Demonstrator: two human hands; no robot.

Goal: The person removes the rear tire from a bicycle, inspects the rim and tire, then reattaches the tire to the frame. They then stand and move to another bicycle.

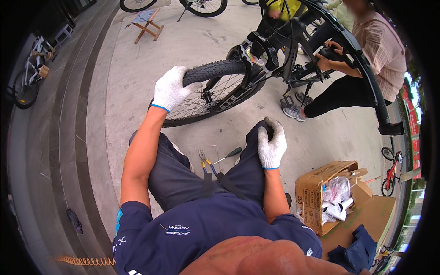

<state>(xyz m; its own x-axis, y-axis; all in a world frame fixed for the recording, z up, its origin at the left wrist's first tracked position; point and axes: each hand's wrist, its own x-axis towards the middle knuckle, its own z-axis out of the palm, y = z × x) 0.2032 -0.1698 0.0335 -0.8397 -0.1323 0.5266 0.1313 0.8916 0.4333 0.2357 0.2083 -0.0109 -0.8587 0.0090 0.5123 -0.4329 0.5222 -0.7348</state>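
Note:
My left hand point(175, 88), in a white knit glove with a blue cuff, is closed over the top of a knobby black bicycle tire point(215, 71). The tire belongs to the front wheel of a dark bicycle, whose fork point(247, 75) stands just beyond. My right hand point(272, 145), in a matching glove with soiled fingers, rests on my right knee with thumb and fingers apart, holding nothing. On the ground between my legs lie pliers point(204, 158) with blue and yellow handles and a screwdriver point(233, 153) with a dark green handle.
A person in a pink knit top point(378, 50) crouches beyond the bicycle, hands on its dark parts. An open cardboard box point(309, 201) with plastic wrapping stands right. A folding stool point(145, 23) stands far left; stone steps point(68, 137) run along the left.

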